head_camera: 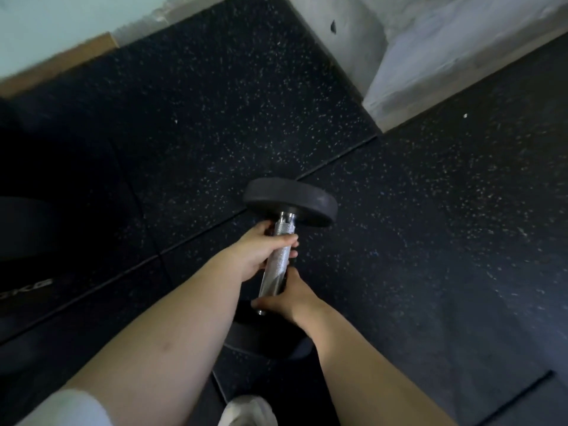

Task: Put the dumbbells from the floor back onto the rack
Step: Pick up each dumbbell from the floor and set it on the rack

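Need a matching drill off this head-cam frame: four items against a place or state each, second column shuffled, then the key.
Column one
1. left hand
2. right hand
3. far dumbbell head
4. white shoe

Column two
A. at the frame's bottom edge
B. grips the knurled handle just below the far head
C. grips the handle's near end
D. black disc beyond both hands

Pairs: 1-B, 2-C, 3-D, 4-A
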Available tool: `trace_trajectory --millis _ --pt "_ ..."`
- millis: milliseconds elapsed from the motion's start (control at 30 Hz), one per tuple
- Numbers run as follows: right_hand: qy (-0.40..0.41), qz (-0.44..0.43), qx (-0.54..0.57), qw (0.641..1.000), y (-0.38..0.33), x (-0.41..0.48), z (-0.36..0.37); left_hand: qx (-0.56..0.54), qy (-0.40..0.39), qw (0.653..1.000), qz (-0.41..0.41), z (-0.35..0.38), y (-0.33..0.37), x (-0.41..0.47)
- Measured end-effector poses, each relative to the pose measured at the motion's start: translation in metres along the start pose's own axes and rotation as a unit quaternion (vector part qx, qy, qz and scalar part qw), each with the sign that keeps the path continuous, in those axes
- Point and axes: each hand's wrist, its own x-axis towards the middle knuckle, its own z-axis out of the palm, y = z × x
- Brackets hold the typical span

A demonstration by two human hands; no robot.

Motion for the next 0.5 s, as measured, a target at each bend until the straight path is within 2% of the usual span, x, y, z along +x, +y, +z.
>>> trace_trajectory --millis 100,233,367,500 --pt "-0.028 -0.019 0.011 0.999 0.001 0.009 0.001 -0.025 -0.007 1.0 -0.006 -0.002 -0.001 0.002" --pt "-0.026 -0.033 0.051 0.998 0.005 0.012 0.002 -0.028 0.015 0.999 0.005 -0.001 -0.001 0.003" --pt "-0.022 -0.027 0.025 0.999 0.01 0.004 -0.007 -0.028 0.044 0.998 0.021 0.014 -0.007 -0.004" --pt "-0.03 -0.009 -0.043 0.999 0.02 -0.03 -0.019 -0.082 0.058 0.995 -0.005 0.036 -0.018 -0.028"
